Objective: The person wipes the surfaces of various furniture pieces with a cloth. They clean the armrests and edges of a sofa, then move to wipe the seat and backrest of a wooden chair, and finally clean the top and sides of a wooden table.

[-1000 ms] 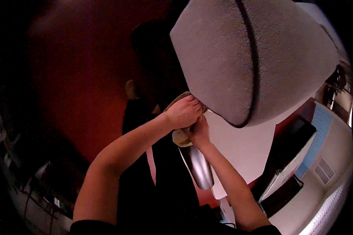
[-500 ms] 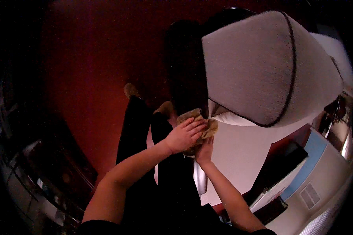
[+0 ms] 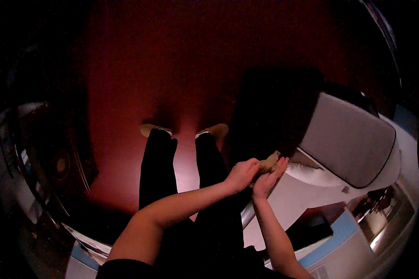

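Note:
A crumpled yellowish-brown cloth (image 3: 269, 163) is bunched between my two hands, right of my legs. My left hand (image 3: 241, 176) grips its left side with curled fingers. Against the other side presses my right hand (image 3: 267, 183), its fingers fairly straight and the cloth caught between them and the left hand. Part of the cloth is hidden by the fingers. Just to the right of the hands lies a pale surface (image 3: 288, 197) with a white rounded thing (image 3: 314, 176) on it.
A grey padded cushion (image 3: 349, 139) with dark piping stands at the right. My feet, in tan slippers (image 3: 213, 131), are on the reddish floor (image 3: 181, 83). Dark furniture (image 3: 56, 158) is at the left; a black flat object (image 3: 312, 235) lies lower right.
The view has swung, so the grey cushion appears smaller and farther right. Both hands have moved right in the picture with the cloth, which is now more bunched and less visible.

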The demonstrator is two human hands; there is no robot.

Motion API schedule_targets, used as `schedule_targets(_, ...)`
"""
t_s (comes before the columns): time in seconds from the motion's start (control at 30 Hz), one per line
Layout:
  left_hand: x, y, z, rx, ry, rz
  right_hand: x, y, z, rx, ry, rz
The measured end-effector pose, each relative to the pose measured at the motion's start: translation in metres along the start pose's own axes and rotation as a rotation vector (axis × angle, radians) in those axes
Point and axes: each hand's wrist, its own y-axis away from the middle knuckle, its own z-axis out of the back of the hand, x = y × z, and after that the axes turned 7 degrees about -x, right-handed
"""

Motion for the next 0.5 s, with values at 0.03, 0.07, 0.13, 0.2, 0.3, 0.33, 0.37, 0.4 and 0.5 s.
schedule_targets(0.03, 0.004, 0.000, 0.009, -0.077, 0.119, 0.058, 0.026, 0.000, -0.011, 0.115, -0.124, -0.043)
schedule_targets(0.07, 0.005, 0.001, 0.020, -0.162, 0.242, 0.115, 0.052, 0.000, -0.022, 0.233, -0.241, -0.099)
schedule_targets(0.13, 0.031, -0.020, 0.043, -0.230, 0.311, 0.241, 0.076, -0.010, -0.056, 0.387, -0.378, -0.202)
schedule_targets(0.2, 0.043, -0.018, 0.081, -0.363, 0.557, 0.303, 0.100, -0.006, -0.084, 0.520, -0.411, -0.267)
schedule_targets(0.3, 0.045, 0.003, 0.142, -0.496, 0.775, 0.268, 0.123, 0.011, -0.120, 0.727, -0.349, -0.393)
schedule_targets(0.33, 0.053, 0.012, 0.157, -0.531, 0.853, 0.247, 0.127, 0.020, -0.130, 0.796, -0.296, -0.441)
schedule_targets(0.37, 0.055, 0.022, 0.181, -0.562, 0.914, 0.258, 0.130, 0.031, -0.143, 0.843, -0.242, -0.432)
schedule_targets(0.4, 0.059, 0.032, 0.192, -0.585, 0.990, 0.270, 0.129, 0.040, -0.153, 0.871, -0.165, -0.395)
schedule_targets(0.5, 0.070, 0.063, 0.241, -0.624, 1.127, 0.230, 0.152, 0.078, -0.190, 0.935, 0.010, -0.149)
